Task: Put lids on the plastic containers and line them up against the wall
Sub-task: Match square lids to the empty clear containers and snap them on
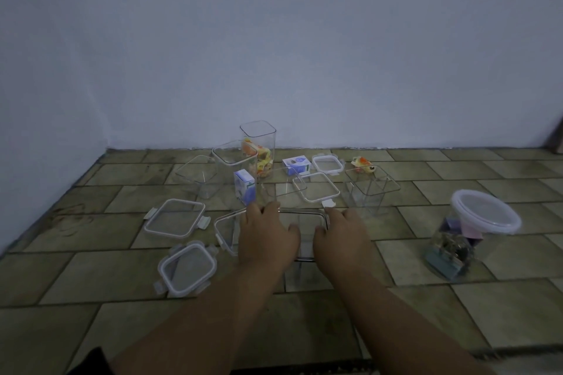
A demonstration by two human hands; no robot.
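Dim, bluish, soft wide-angle view.

Both hands are lying palm down on a clear lid (304,212) sitting on a clear container (300,268) on the tiled floor (426,307): left hand (268,234) and right hand (341,237) are side by side, fingertips reaching the lid's far edge. Loose lids are lying left (175,218), front left (187,268) and behind (316,190). Open containers are standing near the wall (274,55), a tall one (259,137) holding snack packets (262,158). A lidded round tub (484,213) is sitting at the right.
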